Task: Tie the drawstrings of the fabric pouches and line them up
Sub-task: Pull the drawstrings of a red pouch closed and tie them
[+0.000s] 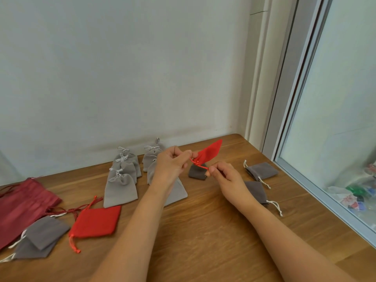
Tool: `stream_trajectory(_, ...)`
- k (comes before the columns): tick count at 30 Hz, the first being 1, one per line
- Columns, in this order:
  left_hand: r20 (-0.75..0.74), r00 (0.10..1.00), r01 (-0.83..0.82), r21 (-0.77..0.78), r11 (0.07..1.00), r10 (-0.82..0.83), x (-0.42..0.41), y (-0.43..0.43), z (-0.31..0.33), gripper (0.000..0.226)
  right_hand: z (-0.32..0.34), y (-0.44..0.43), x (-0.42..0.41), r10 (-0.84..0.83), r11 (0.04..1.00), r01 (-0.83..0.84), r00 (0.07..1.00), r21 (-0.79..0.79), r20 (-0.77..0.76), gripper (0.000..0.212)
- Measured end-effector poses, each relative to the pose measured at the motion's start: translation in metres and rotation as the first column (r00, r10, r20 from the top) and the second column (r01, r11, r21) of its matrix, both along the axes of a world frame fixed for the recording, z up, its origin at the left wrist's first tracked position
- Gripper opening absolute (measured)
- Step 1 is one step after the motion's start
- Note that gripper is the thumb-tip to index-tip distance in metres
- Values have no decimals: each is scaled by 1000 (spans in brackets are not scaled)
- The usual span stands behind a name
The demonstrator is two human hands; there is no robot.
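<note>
A small red pouch [210,151] hangs in the air above the wooden table [203,231], its body pointing up and to the right. My left hand [173,162] pinches the pouch's gathered neck and one end of its red drawstring [198,162]. My right hand [221,176] pinches the other end of that string, just below and to the right. Several light grey pouches [122,186] with tied bows lie in two rows near the wall. Another red pouch [95,221] lies flat at the left with its strings loose.
Dark grey pouches lie at the left [40,237], under the held pouch [197,171] and at the right [262,169], [257,193]. A large dark red bag [22,204] sits at the far left. A window frame [325,200] borders the table's right edge.
</note>
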State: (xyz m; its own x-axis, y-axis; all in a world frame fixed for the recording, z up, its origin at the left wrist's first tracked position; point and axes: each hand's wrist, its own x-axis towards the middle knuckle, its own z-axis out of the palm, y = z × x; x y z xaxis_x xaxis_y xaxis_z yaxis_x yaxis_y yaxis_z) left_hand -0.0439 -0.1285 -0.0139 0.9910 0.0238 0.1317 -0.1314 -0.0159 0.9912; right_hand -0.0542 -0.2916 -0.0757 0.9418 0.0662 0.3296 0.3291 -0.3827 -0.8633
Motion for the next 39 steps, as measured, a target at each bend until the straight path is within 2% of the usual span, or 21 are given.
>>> stream_trajectory(2, 20, 998, -61, 28, 998, 61, 4, 4, -2, 36, 2, -2, 0, 36, 995, -32, 998, 98, -41, 25)
stream_trajectory(4, 16, 994, -113, 102, 988, 111, 7, 6, -6, 35, 5, -5, 0, 109, 953, -84, 991, 291, -71, 26)
stream_trajectory(6, -45, 992, -106, 166, 980, 115, 8, 8, -8, 33, 11, -8, 0, 162, 872, -102, 983, 478, -85, 29)
stream_trajectory(9, -234, 971, 20, 273, 962, 46, 6, 4, -8, 33, 15, -10, 0, 277, 674, -98, 952, 732, -127, 34)
stream_trajectory(12, -309, 951, 98, 305, 947, 1, 6, 1, -8, 37, 15, -13, 1, 343, 575, -67, 925, 815, -166, 21)
stream_trajectory(14, -289, 957, 101, 230, 968, -31, 7, 2, -7, 36, 15, -14, 3, 350, 525, -39, 921, 850, -173, 24)
stream_trajectory(16, -273, 956, 116, 1, 993, -111, 7, 3, -4, 30, 15, -13, 6, 370, 478, -25, 912, 878, -176, 28)
stream_trajectory(18, -252, 945, 153, -221, 963, -208, 4, 1, 0, 27, 14, -10, 7, 380, 470, -4, 903, 883, -198, 28)
stream_trajectory(20, -236, 938, 176, -312, 934, -255, 1, -4, 1, 27, 12, -10, 9, 357, 496, 20, 907, 868, -224, 26)
stream_trajectory(25, -245, 925, 227, -256, 939, -291, -1, -10, -1, 22, 12, -13, 6, 360, 565, -32, 909, 824, -211, 19)
stream_trajectory(27, -255, 919, 229, -279, 933, -301, 1, -8, -3, 10, 15, -11, 3, 357, 571, -55, 915, 819, -188, 20)
stream_trajectory(34, -366, 869, 192, -372, 908, -334, 2, -4, -3, 11, 12, -11, 3, 364, 584, -87, 917, 807, -164, 19)
stream_trajectory(39, -342, 893, 110, -465, 878, -293, 3, -6, -2, 13, 12, -11, 3, 386, 573, -112, 911, 812, -147, 20)
